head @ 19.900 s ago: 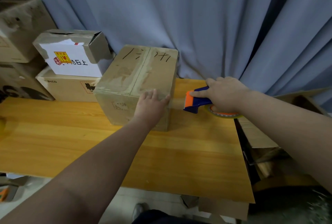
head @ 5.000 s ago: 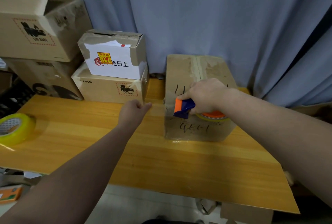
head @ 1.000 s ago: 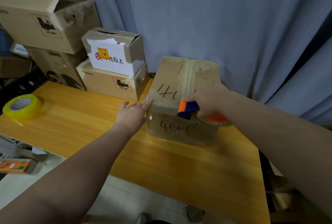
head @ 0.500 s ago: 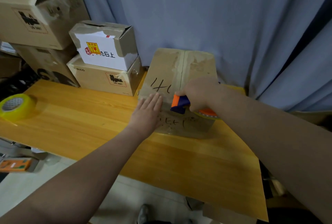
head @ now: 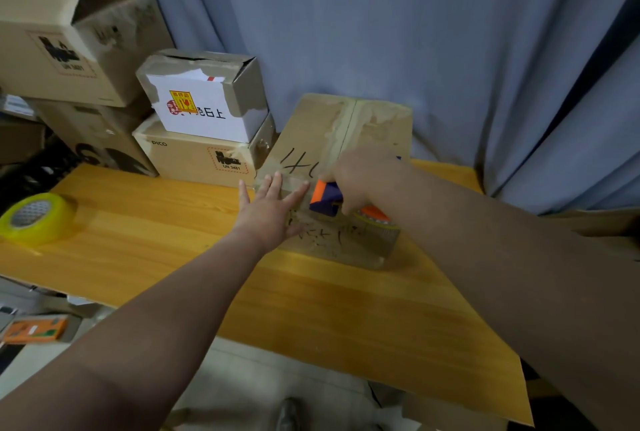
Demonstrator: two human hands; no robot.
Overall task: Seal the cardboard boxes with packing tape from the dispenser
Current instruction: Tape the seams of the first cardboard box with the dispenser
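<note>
Your right grip grasps the dispenser, left grip released flat on the box: it could slide, skewing the seal.

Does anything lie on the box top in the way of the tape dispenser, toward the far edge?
Nothing visible does. Beyond the right hand, which grips the tape dispenser at the near edge, the box top is bare. The left hand lies flat on the box, left of the dispenser.

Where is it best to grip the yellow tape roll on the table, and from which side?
Probably from above: the yellow tape roll lies flat, hole facing up, so fingers can hook inside the core, thumb on the outer wall.
</note>
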